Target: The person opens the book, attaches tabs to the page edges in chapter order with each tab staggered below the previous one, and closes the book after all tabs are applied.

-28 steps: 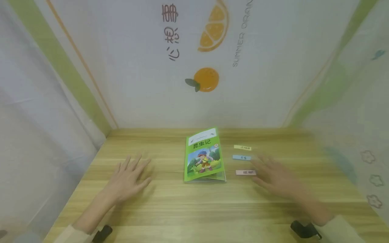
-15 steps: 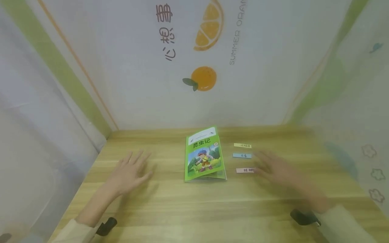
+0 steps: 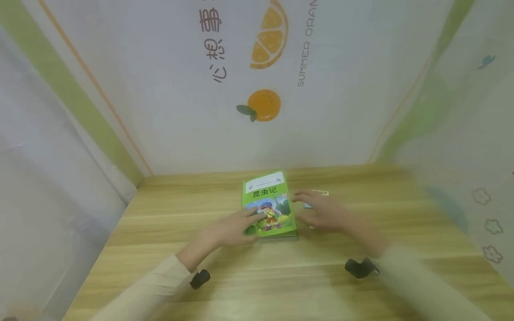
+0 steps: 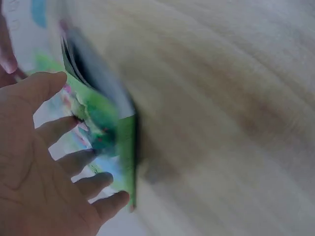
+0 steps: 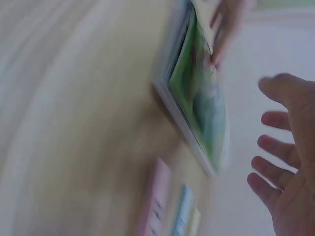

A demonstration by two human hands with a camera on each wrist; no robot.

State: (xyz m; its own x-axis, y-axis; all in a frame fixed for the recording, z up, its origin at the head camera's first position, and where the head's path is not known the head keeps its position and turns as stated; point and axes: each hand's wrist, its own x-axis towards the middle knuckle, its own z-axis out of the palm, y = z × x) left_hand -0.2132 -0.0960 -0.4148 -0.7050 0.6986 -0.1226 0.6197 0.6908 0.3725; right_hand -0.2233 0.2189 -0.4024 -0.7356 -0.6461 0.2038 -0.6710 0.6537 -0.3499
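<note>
A green paperback book with a cartoon child on its cover lies on the wooden table, its cover slightly lifted. My left hand is over the cover's lower left part, fingers spread and relaxed. In the left wrist view its fingertips overlap the book along the spine side. Just off the book's right edge, my right hand hovers with loosely bent fingers, holding nothing. Beneath it are a yellow paper strip, a blue strip and a pink strip, partly hidden by the hand in the head view.
The wooden table backs onto a white curtain printed with oranges and lettering. More curtain hangs at both sides. Black wrist-camera mounts sit under both cuffs.
Both hands have moved inward from either side: the left onto the book's cover, the right from beyond the strips to near the book's right edge. The book has barely shifted; its cover stands less raised.
</note>
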